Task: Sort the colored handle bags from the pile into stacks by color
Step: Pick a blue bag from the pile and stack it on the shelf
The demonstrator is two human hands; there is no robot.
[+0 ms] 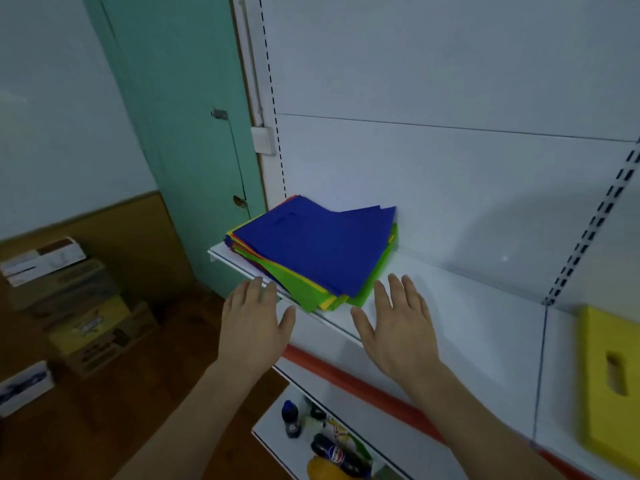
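Note:
A pile of flat colored handle bags (311, 251) lies at the left end of a white shelf (467, 306). Blue bags are on top; green, yellow, orange and red edges stick out below. A single yellow bag (609, 382) with a cut-out handle lies on the shelf at the far right. My left hand (254, 323) hovers with straight fingers just in front of the pile's near left corner. My right hand (398, 327) is spread flat over the shelf just right of the pile's near corner. Neither hand holds anything.
The shelf backs onto a white panel with slotted uprights (588, 230). A red price strip (363, 382) runs along the shelf front. Bottles (332, 452) stand on a lower shelf. Cardboard boxes (83, 306) are stacked on the floor at left, beside a green door (180, 133).

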